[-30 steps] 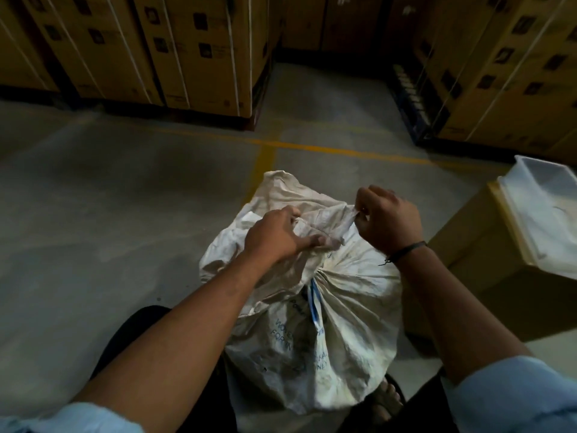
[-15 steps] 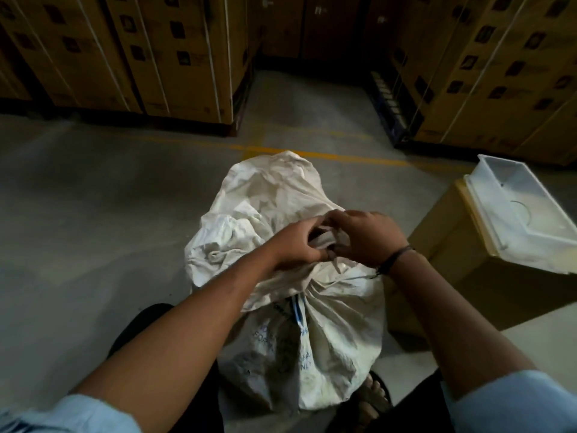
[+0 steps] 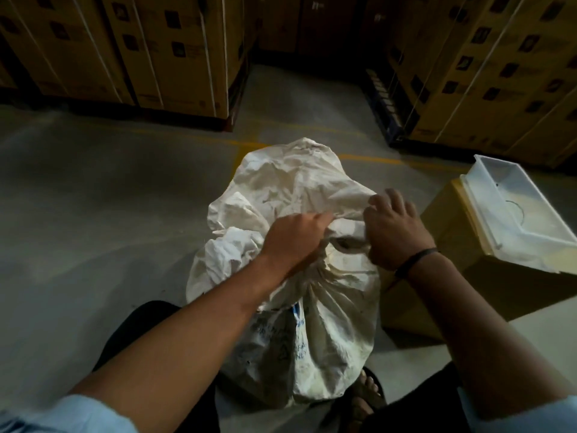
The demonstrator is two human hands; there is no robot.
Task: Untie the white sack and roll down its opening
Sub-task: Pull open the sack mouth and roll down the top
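A white woven sack (image 3: 331, 332) with blue print stands on the floor between my legs. Its loose top (image 3: 290, 179) flops away from me above a gathered neck. My left hand (image 3: 292, 240) reaches into the folds at the neck, its fingers curled into the cloth. My right hand (image 3: 395, 228) grips the cloth at the right of the neck, fingers bent over the fold. Between the two hands a small dark gap shows in the neck. No tie is visible.
A cardboard box (image 3: 487, 276) stands right of the sack with a white plastic tray (image 3: 487, 223) on top. Strapped carton stacks (image 3: 162, 51) line the back and right. A yellow floor line (image 3: 371, 159) runs behind the sack. My sandalled foot (image 3: 365, 392) is beside the sack's base.
Both hands have moved apart from the knot and further up the neck. The sack's top has spread wider and a gap has opened at the neck.
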